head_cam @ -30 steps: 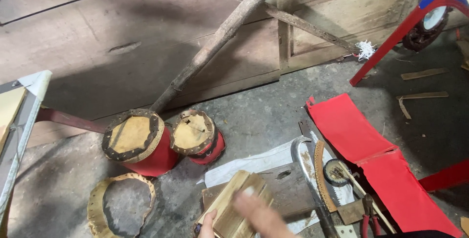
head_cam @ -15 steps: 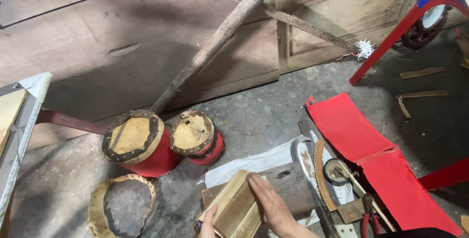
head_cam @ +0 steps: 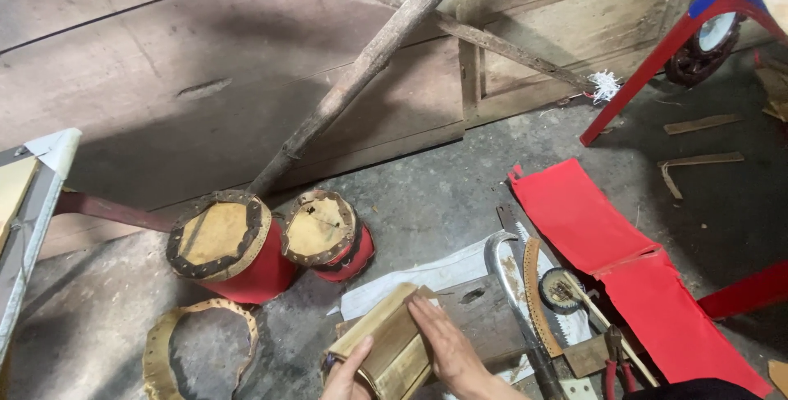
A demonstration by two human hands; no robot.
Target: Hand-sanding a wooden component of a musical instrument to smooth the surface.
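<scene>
Bamboo cylinder, pale yellow-tan with a lengthwise grain, is lying tilted at the bottom middle of the head view, its near end running off the lower edge. A person's left hand is cupping that near end from the left, fingers curled against it, while the right hand is lying flat and open along its right flank, fingertips pointing up the frame. The piece is resting over a dark wooden block and a white sheet on the grey concrete floor.

Going left to right: a hollow leather ring is lying flat on the floor, well left of the hands; two red drums with tan skins are standing just above it, touching one another. Bare floor is lying open between the drums and the cylinder. Right of the hands, a curved blade and a toothed saw are crowding close beside the block. Farther right, red paper sheets are spreading toward the frame's edge.
</scene>
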